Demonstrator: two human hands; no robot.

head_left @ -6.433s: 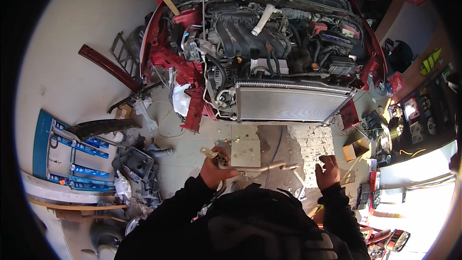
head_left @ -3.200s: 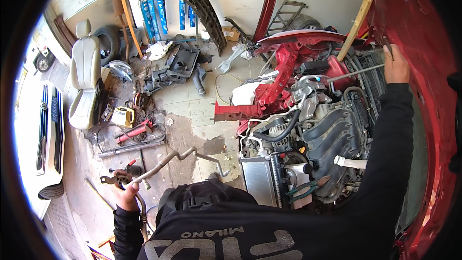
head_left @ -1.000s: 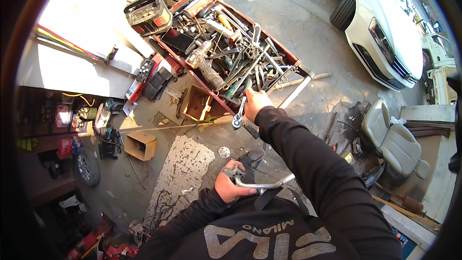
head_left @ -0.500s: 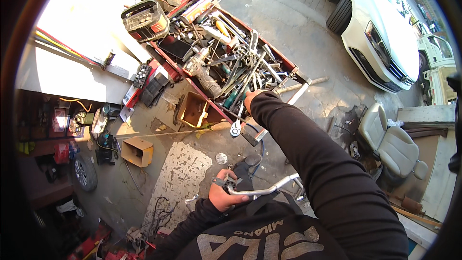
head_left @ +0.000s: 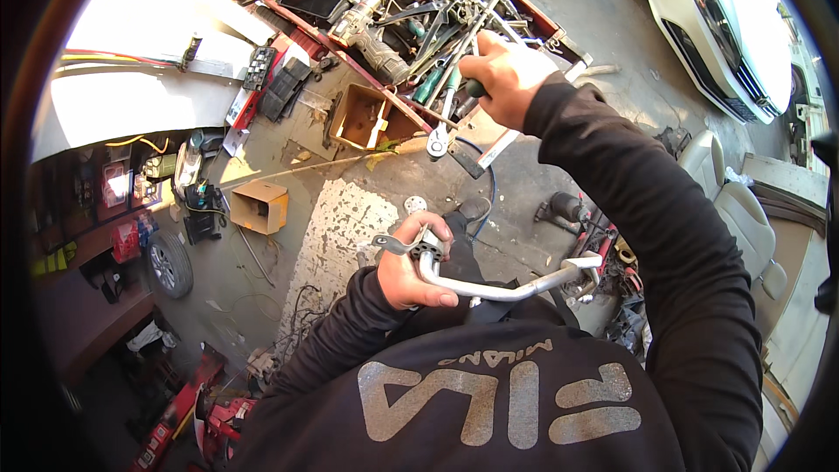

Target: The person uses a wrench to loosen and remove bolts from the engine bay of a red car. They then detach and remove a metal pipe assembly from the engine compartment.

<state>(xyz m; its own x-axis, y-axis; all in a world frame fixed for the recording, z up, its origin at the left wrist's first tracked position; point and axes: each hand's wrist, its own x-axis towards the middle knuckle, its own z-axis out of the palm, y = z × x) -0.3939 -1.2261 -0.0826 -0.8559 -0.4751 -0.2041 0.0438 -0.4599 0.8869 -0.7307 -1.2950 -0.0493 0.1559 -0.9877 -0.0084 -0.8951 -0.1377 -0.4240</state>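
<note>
My left hand (head_left: 409,273), low in front of my body, is closed around the flanged end of a bent silver metal pipe (head_left: 502,288). A flat metal bracket juts out beside that hand, and the pipe runs right across my lap. My right hand (head_left: 511,79) is closed in a fist over the near right corner of the red tool chest (head_left: 350,65). From the fist sticks the rounded dark green end of a handled tool (head_left: 474,88); the rest of it is hidden. Left of and below that hand, a ratchet wrench (head_left: 438,141) hangs over the chest's edge.
Spanners, a cordless drill (head_left: 371,44) and a phone (head_left: 313,0) crowd the chest. Cardboard boxes (head_left: 260,206) stand on the floor near a wheel (head_left: 169,264). A white car (head_left: 717,35) is at the upper right, a loose seat (head_left: 743,218) at the right.
My right hand has lifted out of the tools and drawn back, a dark-handled tool now showing in it. My left hand has raised the pipe slightly. The whole view has shifted.
</note>
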